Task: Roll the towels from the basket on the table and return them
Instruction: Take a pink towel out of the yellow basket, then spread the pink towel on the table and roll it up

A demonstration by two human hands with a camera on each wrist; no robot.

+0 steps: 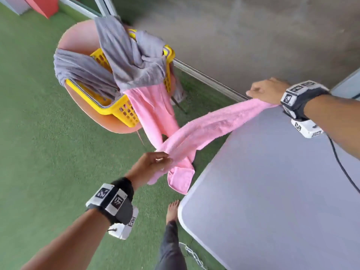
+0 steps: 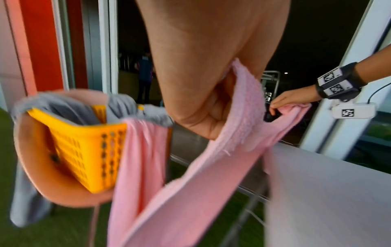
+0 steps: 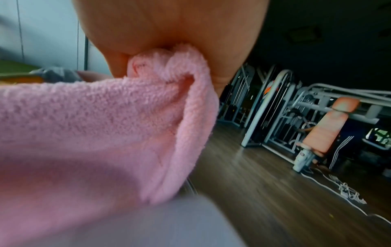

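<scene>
Two hands pinch one pink towel point(image 1: 204, 127): right hand point(image 1: 266, 90) grips its far end over the table point(image 1: 272, 182), left hand point(image 1: 152, 162) its near part left of the table, tail draped on the basket point(image 1: 124, 112); long axis runs left-near to right-far

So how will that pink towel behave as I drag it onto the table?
Probably floppy: the pink towel sags between the left hand and right hand. Likely light, since pinches hold it. Its far end still hangs from the basket, so it may snag the grey towels.
</scene>
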